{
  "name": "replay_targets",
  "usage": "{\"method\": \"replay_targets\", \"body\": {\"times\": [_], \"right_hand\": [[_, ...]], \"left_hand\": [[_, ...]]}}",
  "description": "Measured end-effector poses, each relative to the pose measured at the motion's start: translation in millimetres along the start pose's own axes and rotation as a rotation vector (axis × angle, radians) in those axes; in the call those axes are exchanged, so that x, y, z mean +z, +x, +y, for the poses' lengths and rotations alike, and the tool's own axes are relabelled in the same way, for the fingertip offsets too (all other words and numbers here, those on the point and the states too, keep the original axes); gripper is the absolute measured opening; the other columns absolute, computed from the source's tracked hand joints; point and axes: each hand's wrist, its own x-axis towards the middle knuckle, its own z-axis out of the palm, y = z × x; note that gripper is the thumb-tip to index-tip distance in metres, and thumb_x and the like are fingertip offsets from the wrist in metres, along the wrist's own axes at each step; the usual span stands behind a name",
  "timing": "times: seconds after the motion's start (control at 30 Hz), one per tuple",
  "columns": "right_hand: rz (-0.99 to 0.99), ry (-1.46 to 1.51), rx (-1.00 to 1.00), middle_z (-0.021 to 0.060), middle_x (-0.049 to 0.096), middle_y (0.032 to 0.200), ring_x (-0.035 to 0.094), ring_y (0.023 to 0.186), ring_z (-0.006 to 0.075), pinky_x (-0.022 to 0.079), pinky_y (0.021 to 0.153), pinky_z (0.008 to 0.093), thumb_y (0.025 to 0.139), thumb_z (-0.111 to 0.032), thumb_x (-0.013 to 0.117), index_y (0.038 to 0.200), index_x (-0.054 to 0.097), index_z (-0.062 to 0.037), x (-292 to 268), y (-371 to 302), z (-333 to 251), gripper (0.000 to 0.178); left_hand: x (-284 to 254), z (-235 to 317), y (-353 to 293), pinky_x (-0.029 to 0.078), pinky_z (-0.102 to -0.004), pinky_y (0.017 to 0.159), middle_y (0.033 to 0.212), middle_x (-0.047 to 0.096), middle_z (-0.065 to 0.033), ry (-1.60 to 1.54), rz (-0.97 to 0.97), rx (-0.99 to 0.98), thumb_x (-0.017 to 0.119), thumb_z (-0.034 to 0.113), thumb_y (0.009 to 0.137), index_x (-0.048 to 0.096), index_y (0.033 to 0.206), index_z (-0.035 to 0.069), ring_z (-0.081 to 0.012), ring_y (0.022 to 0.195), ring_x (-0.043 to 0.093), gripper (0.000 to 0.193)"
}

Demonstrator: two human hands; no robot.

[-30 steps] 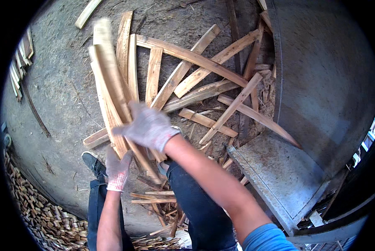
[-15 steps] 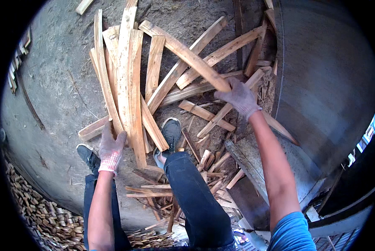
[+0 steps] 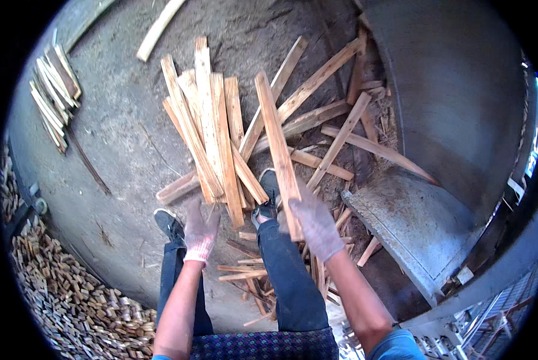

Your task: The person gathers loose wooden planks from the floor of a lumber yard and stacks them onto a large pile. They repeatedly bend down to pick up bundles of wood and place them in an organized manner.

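Observation:
My right hand (image 3: 318, 227), in a pale work glove, is closed round the lower end of a long wooden slat (image 3: 276, 147). The slat is held raised, pointing away from me, in front of other pieces on the ground. My left hand (image 3: 200, 231), in a similar glove with a pink-and-white cuff, is at the near ends of a bundle of wooden slats (image 3: 211, 129). Its fingers and thumb are apart, and no piece shows in it. The bundled slats lie roughly side by side, pointing away from me. Under their near end lies a crosswise wooden piece (image 3: 178, 188).
Loose slats (image 3: 317, 81) cross each other right of the bundle, beside a large grey metal panel (image 3: 455, 90) and a metal ledge (image 3: 401, 222). Short scraps (image 3: 245, 273) lie around my legs. A pile of cut wood (image 3: 83, 294) fills the lower left; a small stack (image 3: 56, 93) lies far left.
My right hand has drawn its slat nearer and turned it to point more straight away from me. My left hand now sits just below the bundle's near ends. The view has shifted.

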Motion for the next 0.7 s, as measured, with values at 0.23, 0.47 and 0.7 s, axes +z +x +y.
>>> {"method": "replay_targets", "body": {"times": [0.23, 0.47, 0.7], "right_hand": [[0.004, -0.811, -0.223, 0.0197, 0.067, 0.114, 0.071, 0.084, 0.0281, 0.061, 0.078, 0.0362, 0.103, -0.028, 0.059, 0.124, 0.064, -0.0029, 20, -146, 19, 0.033], [0.016, -0.405, -0.56, 0.0171, 0.058, 0.146, 0.06, 0.129, 0.0274, 0.046, 0.107, 0.0337, 0.1, -0.025, 0.06, 0.153, 0.044, -0.0081, 79, -315, -12, 0.058], [0.472, -0.268, -1.057, 0.0083, 0.058, 0.147, 0.056, 0.134, 0.0255, 0.046, 0.111, 0.0361, 0.093, -0.003, 0.067, 0.15, 0.051, -0.0101, 53, -518, 19, 0.06]], "left_hand": [[-80, 17, -80, 0.046, -0.0456, 0.107, 0.136, 0.06, -0.0255, 0.113, -0.138, -0.011, 0.067, 0.035, 0.091, 0.051, 0.143, 0.003, -0.041, 0.126, 0.058, 0.063], [-176, -16, -104, 0.043, -0.0412, 0.11, 0.138, 0.061, -0.0217, 0.097, -0.216, 0.141, 0.064, 0.031, 0.096, 0.052, 0.143, -0.001, -0.0349, 0.127, 0.058, 0.058], [-256, 28, -89, 0.033, -0.0399, 0.118, 0.155, 0.044, -0.0268, 0.512, -0.331, 0.32, 0.062, 0.042, 0.097, 0.041, 0.151, -0.007, -0.0369, 0.143, 0.043, 0.076]]}}
